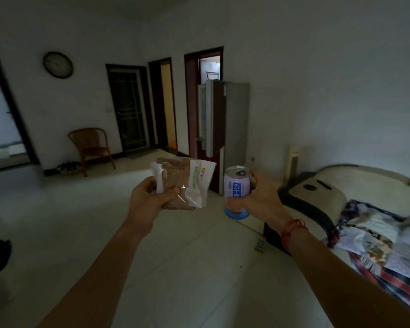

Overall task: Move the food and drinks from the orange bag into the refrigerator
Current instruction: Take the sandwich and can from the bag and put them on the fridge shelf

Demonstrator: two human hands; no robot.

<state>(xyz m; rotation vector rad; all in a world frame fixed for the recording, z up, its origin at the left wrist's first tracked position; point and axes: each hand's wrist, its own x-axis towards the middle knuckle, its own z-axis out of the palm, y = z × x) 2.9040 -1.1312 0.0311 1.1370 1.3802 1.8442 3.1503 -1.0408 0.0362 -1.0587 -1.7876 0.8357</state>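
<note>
While left hand (149,197) grips bread packet (182,183) | right hand (260,197) grips can (237,188) | refrigerator (223,129) ajar

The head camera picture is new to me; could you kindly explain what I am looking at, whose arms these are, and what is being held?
There is no machine here. A person wears one wide-angle camera on the head, so you see the room as they do, with both bare arms reaching forward.

The left hand holds a clear packet of brown bread. The right hand holds a pale purple drink can upright; a red string bracelet sits on that wrist.

Ahead, against the far wall, stands a grey refrigerator with its upper door swung open. That is where the items belong.

Around it: a wicker chair, a round wall clock, a pale tiled floor, and a bed with a patterned cover on the right. The orange bag is not in view.
</note>
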